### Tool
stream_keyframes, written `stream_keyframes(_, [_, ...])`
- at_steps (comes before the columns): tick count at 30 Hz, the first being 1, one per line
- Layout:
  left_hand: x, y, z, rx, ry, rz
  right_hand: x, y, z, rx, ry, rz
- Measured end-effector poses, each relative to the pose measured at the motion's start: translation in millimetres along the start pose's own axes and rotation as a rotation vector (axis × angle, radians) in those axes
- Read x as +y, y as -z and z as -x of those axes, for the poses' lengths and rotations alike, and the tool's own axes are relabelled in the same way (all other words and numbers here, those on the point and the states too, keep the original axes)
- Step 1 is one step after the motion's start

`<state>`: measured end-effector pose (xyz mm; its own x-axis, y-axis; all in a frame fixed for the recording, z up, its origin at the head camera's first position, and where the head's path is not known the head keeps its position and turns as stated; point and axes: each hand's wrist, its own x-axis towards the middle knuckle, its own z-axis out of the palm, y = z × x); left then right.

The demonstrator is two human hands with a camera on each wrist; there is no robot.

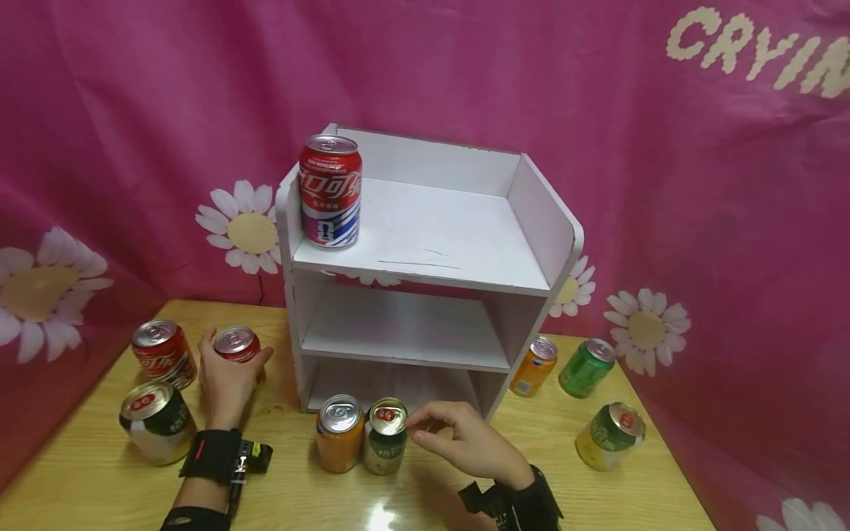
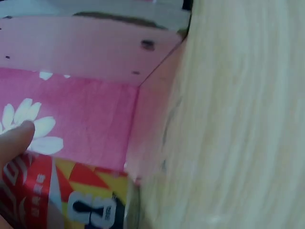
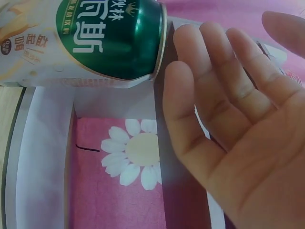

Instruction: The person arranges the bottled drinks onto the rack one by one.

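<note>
At the left of the table, my left hand (image 1: 224, 380) grips a red cola can (image 1: 237, 342) between thumb and fingers. In the left wrist view the thumb lies along this can (image 2: 90, 198), which has a yellow and red pattern. My right hand (image 1: 470, 442), fingers loosely bent, is beside a green-and-white can (image 1: 385, 436) standing in front of the shelf. The right wrist view has the palm and fingers (image 3: 209, 86) with nothing in them, close to the top of that can (image 3: 109, 38). An orange can (image 1: 340, 435) stands right against its left side.
A white three-level shelf (image 1: 425, 276) stands mid-table, with a red cola can (image 1: 330, 192) on its top left. Another cola can (image 1: 164, 354) and a green-and-white can (image 1: 159, 424) stand left. Orange (image 1: 533, 366), green (image 1: 587, 369) and green-yellow (image 1: 609, 436) cans stand right.
</note>
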<state>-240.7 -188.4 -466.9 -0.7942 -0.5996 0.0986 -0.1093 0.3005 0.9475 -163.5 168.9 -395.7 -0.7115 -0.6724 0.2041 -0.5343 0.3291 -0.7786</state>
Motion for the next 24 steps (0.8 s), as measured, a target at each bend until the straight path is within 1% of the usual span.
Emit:
stream_keyframes(3, [-0.5,-1.7,0.8,0.019,0.043,0.041,0.1,0.8,0.0,0.000,-0.010,-0.014])
stream_keyframes(6, [-0.6,-2.5,1.0,0.016,0.048,0.076,1.3,1.4,0.4,0.005,-0.021,-0.013])
stream_keyframes(10, [-0.1,-2.9,0.7,-0.006,-0.012,0.144,4.0,2.0,0.3,0.021,-0.026,0.019])
stream_keyframes(13, [4.8,-0.2,1.3,-0.003,-0.062,0.183,5.8,2.0,-0.9,0.037,-0.028,0.089])
stream_keyframes(16, [14.8,5.5,2.6,0.018,-0.114,0.199,7.9,1.9,-2.1,0.051,-0.046,0.177])
stream_keyframes(20, [35.4,17.9,7.8,0.040,-0.174,0.209,10.9,2.3,-2.2,0.049,-0.090,0.247])
stream_keyframes(23, [54.9,30.0,14.9,0.028,-0.197,0.232,13.2,3.0,-1.2,0.040,-0.116,0.271])
stream_keyframes(24, [61.7,34.3,17.9,0.017,-0.193,0.244,13.8,3.3,-0.9,0.038,-0.121,0.279])
